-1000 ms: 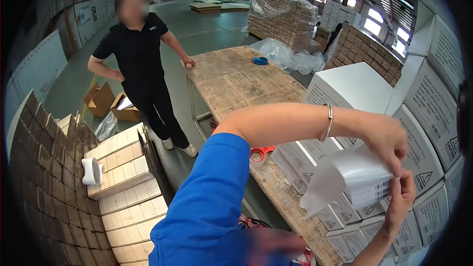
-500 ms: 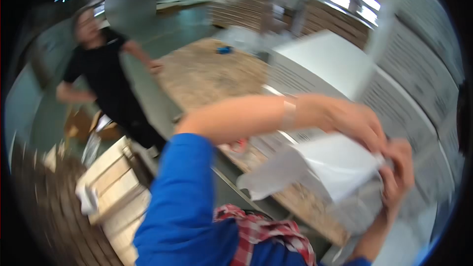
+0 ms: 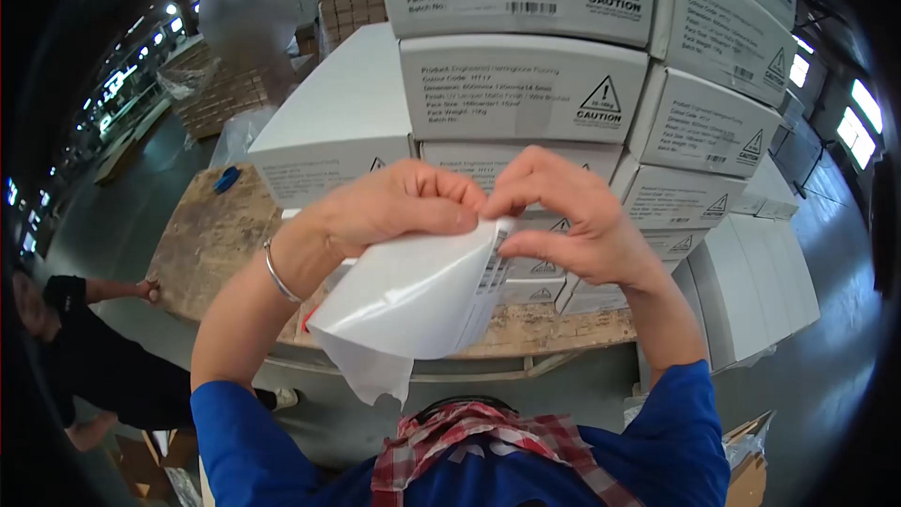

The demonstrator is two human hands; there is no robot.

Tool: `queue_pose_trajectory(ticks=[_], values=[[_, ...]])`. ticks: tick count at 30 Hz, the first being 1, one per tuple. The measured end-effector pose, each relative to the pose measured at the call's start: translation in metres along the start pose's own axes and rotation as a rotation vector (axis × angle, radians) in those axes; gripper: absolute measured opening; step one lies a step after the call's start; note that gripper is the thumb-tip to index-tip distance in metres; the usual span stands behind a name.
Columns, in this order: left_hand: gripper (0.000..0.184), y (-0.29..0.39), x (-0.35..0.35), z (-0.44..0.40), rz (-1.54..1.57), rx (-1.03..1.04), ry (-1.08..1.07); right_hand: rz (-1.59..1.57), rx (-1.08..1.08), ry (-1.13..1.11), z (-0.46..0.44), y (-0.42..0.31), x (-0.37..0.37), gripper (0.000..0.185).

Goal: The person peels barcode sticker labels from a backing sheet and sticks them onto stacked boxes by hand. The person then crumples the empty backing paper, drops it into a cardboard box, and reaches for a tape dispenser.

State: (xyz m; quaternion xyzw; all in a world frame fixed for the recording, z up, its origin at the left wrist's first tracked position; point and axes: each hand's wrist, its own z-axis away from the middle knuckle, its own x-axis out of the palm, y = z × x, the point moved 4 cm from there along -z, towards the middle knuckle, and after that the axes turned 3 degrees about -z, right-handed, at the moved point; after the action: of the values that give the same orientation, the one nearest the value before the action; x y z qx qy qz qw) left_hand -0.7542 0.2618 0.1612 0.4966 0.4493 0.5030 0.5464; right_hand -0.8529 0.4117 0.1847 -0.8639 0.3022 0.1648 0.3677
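Note:
A glossy white sheet of labels (image 3: 404, 296) hangs curved between my two hands, with printed text and barcodes showing along its right side. My left hand (image 3: 399, 202) is closed, thumb and fingers pinching the sheet's upper edge. Close beside it, my right hand (image 3: 568, 221) pinches the same top corner between thumb and forefinger. The fingertips of both hands nearly meet there. A thin, translucent flap (image 3: 371, 371) droops from the sheet's lower left. Right behind my hands stand white flooring cartons (image 3: 526, 89) with printed text and caution triangles.
The cartons stand stacked on a worn wooden table (image 3: 202, 244). A small blue object (image 3: 225, 178) lies on its left part, and something red (image 3: 310, 317) shows beside the sheet. A co-worker in black (image 3: 113, 357) rests a hand on the table's left edge. More long cartons (image 3: 751, 282) are at right.
My view has swung right, from the co-worker to face the carton stack. Both hands still pinch the label sheet, now in front of me, with its printed side showing.

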Motion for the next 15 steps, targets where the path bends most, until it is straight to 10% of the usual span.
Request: queue_pose_trajectory(ticks=[15], values=[[0.012,-0.006,-0.019,0.003,-0.108,0.076,0.196,0.074,-0.193,0.034,0.011,0.004,-0.014,0.013]])
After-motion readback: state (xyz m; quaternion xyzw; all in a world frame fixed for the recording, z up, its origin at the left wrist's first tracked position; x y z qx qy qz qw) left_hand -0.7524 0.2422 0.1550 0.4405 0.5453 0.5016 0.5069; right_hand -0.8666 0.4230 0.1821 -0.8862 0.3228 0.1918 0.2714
